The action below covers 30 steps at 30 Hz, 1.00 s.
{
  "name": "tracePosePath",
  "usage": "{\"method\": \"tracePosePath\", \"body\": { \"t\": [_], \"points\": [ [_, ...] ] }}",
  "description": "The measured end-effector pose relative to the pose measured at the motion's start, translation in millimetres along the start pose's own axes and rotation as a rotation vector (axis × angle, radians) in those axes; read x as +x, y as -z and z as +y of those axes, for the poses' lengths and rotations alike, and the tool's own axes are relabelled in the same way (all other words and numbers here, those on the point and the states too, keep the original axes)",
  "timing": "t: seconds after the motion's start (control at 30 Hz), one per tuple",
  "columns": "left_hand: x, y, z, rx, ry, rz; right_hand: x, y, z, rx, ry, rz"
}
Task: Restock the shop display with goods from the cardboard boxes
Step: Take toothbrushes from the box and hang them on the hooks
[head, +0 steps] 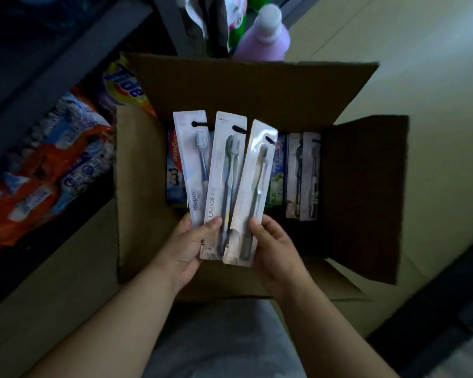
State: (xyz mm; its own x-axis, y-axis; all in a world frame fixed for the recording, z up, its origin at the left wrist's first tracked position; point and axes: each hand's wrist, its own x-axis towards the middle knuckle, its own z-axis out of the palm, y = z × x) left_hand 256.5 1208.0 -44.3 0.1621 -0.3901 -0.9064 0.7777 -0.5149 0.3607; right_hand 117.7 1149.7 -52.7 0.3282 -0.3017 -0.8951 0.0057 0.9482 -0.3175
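Cardboard box (257, 85) fills the middle of the view, its flaps folded out over a pale floor, with shelving on the left carrying detergent bags (49, 165) and a pink bottle (265, 36) standing beyond the far flap. Inside the box, toothpaste cartons (175, 170) stand on end at the left, and more carded toothbrushes (303, 175) lean upright at the right. Above the opening, three toothbrush packs (224, 184) are held fanned out like cards, their hang-holes pointing away from the person. The left hand (187, 246) holds the lower ends of the two left packs, thumb laid over the front of the middle one; the right hand (273, 246) pinches the lower edge of the rightmost pack, thumb on its face. These packs look very light, being thin card backing with a clear blister over each brush, so weight is no concern. They appear stiff along their length yet easy to bend or crease, and the glossy plastic probably slides against its neighbours. Holding by the flat card at the bottom, as now, seems sound; for hanging, a pinch near the top hole would likely guide each pack better.
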Motion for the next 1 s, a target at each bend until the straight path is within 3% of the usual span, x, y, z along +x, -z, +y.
{"method": "tracePosePath", "body": {
  "t": [0.5,0.67,1.0],
  "points": [
    [-85,-17,20,-0.048,0.014,-0.156,-97,-13,-48,-0.002,0.069,-0.138],
    [-97,-23,40,0.044,-0.006,-0.253,-111,-16,-62,0.023,0.133,-0.211],
    [-105,-36,73,0.220,-0.127,-0.215,-128,-38,-93,0.040,0.261,-0.262]
  ]
}}
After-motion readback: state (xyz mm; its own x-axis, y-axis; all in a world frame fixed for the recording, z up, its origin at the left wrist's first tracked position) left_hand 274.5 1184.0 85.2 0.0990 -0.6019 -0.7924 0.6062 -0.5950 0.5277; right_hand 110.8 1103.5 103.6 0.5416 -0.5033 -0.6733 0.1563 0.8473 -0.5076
